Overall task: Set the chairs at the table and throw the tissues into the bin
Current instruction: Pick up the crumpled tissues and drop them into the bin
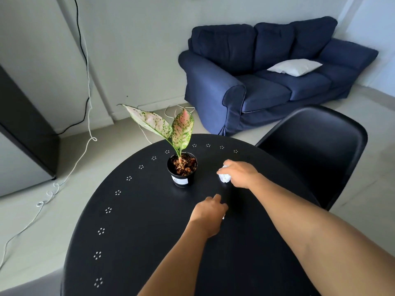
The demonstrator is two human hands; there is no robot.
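Observation:
On the round black table [128, 242], my right hand [241, 174] closes over a crumpled white tissue [224, 177] to the right of the plant pot. Nearer to me, my left hand [208, 212] is curled over the tabletop, and a small scrap of white tissue [223, 216] shows under its fingers; most of it is hidden. A black shell chair [316, 150] stands at the table's right side, its seat partly tucked under the edge. No bin is in view.
A potted plant [181, 167] with pink-green leaves stands mid-table. A blue sofa [267, 77] with a white pillow [295, 67] sits behind. White cable [70, 174] trails across the floor at left, beside a dark cabinet [23, 133].

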